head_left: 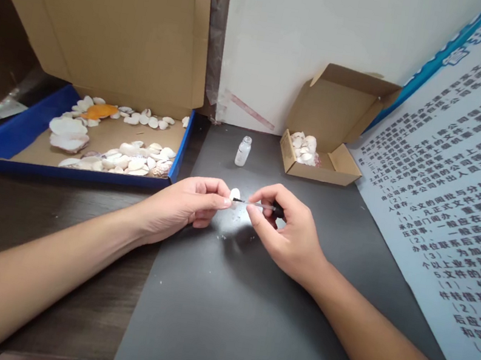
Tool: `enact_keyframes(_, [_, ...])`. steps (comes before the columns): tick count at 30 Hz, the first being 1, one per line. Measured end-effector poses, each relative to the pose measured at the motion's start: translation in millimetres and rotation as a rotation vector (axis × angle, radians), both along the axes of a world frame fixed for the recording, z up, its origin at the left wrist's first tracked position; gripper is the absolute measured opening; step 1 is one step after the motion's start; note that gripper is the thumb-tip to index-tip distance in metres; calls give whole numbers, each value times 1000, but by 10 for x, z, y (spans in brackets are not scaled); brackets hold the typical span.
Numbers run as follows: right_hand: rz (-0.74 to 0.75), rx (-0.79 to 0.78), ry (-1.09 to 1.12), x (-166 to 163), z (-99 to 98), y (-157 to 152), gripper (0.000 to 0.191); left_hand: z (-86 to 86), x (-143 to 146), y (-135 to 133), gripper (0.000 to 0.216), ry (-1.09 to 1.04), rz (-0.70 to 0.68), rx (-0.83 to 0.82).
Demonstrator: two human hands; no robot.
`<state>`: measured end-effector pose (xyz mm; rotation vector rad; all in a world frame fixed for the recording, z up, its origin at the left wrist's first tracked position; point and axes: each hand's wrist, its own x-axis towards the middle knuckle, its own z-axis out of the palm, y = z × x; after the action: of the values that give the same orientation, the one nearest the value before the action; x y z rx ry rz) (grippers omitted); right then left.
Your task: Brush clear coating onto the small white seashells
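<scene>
Between the thumb and fingers of my left hand [203, 201] is a small white shell [235, 194], partly covered by the fingertips. My right hand [286, 224] is closed on a thin brush [259, 205] with a dark handle end. The brush's dark tip reaches leftward to the shell and appears to touch it. Beyond my hands, a small bottle [243, 151] without a cap stands upright on the grey mat, whitish inside. White specks lie on the mat below my hands.
To the left, an open blue-edged cardboard box [28, 154] holds many white shells and an orange one [99, 111]. A smaller open cardboard box [338, 175] with shells stands at the back right. A printed board [459, 198] leans along the right side of the grey mat [207, 322].
</scene>
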<state>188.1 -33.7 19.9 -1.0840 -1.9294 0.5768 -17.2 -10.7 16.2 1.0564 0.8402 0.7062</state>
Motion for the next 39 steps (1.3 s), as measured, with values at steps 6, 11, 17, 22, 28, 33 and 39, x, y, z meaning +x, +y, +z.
enact_keyframes(6, [-27, -48, -20, -5, -28, 43, 3, -5, -4, -11, 20, -18, -34, -26])
enact_keyframes(11, [-16, -38, -38, -9, -12, 33, 6, 13, -3, -23, 19, -42, -59, -40])
enact_keyframes(17, [8, -34, -16, -3, -14, 35, 10, 11, 7, -27, 17, -24, -67, -4])
enact_keyframes(22, [17, -53, -36, -8, -13, 32, 11, -4, 14, -28, 17, 9, -82, 67])
enact_keyframes(28, [-10, -74, -57, -17, 19, 11, 13, 0, 25, -23, 16, 143, -84, 221])
enact_keyframes(33, [-46, -103, -115, -2, 32, 45, 16, 35, 38, -33, 15, 204, -64, 274])
enact_keyframes(39, [-117, -120, -123, 35, 36, 61, 15, -4, 18, -23, 17, 157, -75, 202])
